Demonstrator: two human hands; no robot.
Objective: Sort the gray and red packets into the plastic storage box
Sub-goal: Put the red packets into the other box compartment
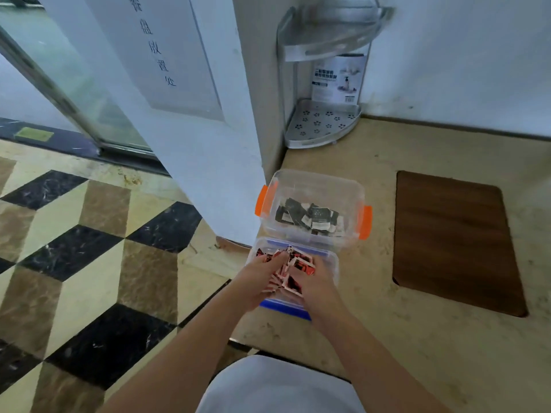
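Two clear plastic boxes stand on the floor, one behind the other. The far box [316, 186] has orange latches and holds several gray packets [307, 217]. The near box [332, 268] has blue latches and holds several red packets [299, 263]. My left hand [259, 275] and my right hand [316, 286] are both inside the near box, fingers curled around a bunch of red packets between them. The hands hide much of that box's contents.
A white pillar [208, 114] rises just left of the boxes. A metal corner rack [322, 123] stands behind them against the wall. A brown mat [453, 239] lies to the right. Patterned tiles [74, 248] cover the floor at left.
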